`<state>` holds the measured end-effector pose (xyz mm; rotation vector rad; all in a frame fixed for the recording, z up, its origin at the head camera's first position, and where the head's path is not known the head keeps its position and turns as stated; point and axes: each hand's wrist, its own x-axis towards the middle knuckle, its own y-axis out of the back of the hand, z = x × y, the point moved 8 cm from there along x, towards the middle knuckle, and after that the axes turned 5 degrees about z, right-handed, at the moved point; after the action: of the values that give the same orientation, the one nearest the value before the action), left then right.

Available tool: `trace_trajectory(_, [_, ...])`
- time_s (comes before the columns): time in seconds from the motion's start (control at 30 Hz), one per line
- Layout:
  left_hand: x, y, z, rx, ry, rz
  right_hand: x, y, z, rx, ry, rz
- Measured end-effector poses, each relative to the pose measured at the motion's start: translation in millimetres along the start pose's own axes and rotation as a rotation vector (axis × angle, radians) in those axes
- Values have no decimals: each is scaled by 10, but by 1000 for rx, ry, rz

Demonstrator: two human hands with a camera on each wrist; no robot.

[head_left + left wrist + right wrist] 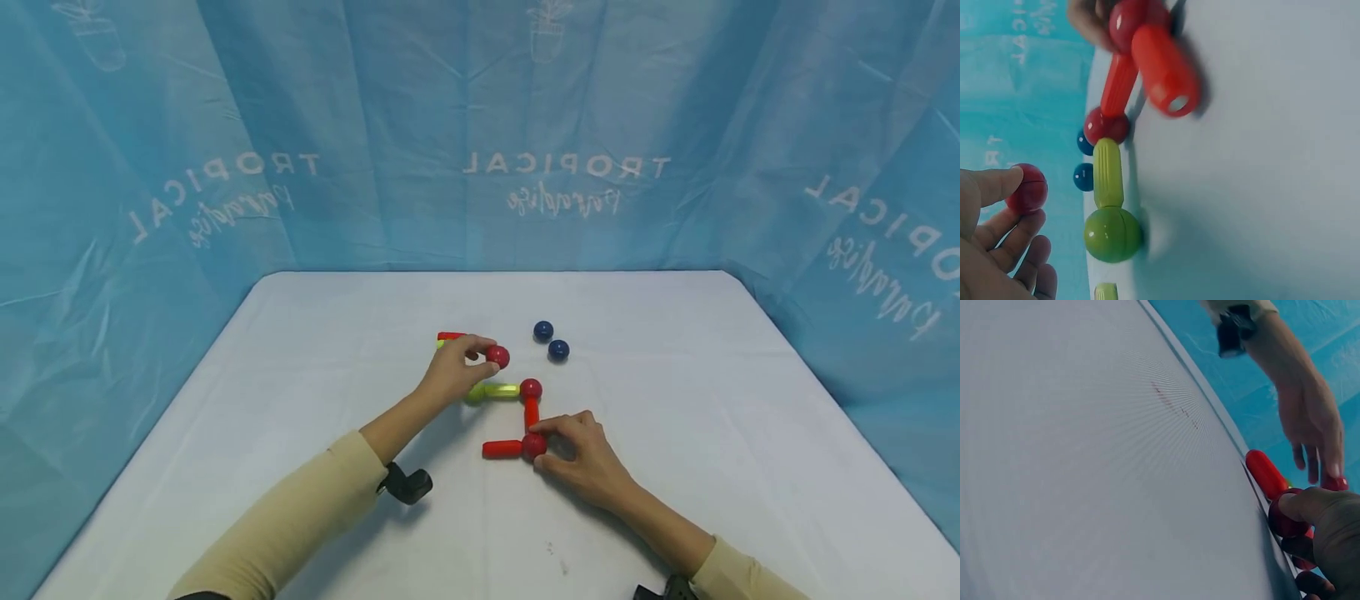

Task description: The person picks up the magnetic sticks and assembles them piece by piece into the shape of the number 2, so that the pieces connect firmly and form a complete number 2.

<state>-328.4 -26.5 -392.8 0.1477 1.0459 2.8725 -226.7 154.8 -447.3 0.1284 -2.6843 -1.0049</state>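
My left hand (pixel 452 368) pinches a loose red ball (pixel 498 357) between thumb and fingers, held above the table. My right hand (pixel 588 462) grips another red ball (pixel 533 447) at the near corner of a chain of balls and rods. From that ball one red rod (pixel 501 450) points left, and a second red rod (pixel 531 413) runs away to a further red ball (pixel 530 389). A yellow-green rod (pixel 502 390) joins this one to a green ball (pixel 1112 235), which the left wrist view shows plainly.
Two dark blue balls (pixel 558 350) lie behind the chain on the white table (pixel 675 375). Past my left hand, a red rod (pixel 451 336) and a yellow-green piece are partly hidden. A blue curtain (pixel 405 108) hangs around the table's back and sides.
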Motion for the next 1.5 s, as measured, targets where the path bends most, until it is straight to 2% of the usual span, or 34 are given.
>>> trace_trajectory(0.13, [-302,125,-107,1,-5,2,-1,24,-15,-9,22,20])
trace_trajectory(0.27, [-559,137,-261,21,13,-29,-1,42,-18,-10,36,36])
trace_trajectory(0.4, [-735,121,-392,32,37,-54,3,45,-14,-5,28,38])
trace_trajectory(0.53, [-851,117,-459,51,7,-57,4,40,-11,2,27,38])
trace_trajectory(0.73, [-957,81,-512,51,-44,-56,2,36,-6,-2,28,43])
trace_trajectory(0.97, [-1000,41,-490,27,-75,-55,0,22,1,-4,17,42])
trace_trajectory(1.5, [-1047,27,-489,6,-54,-55,-18,2,-48,-17,41,54])
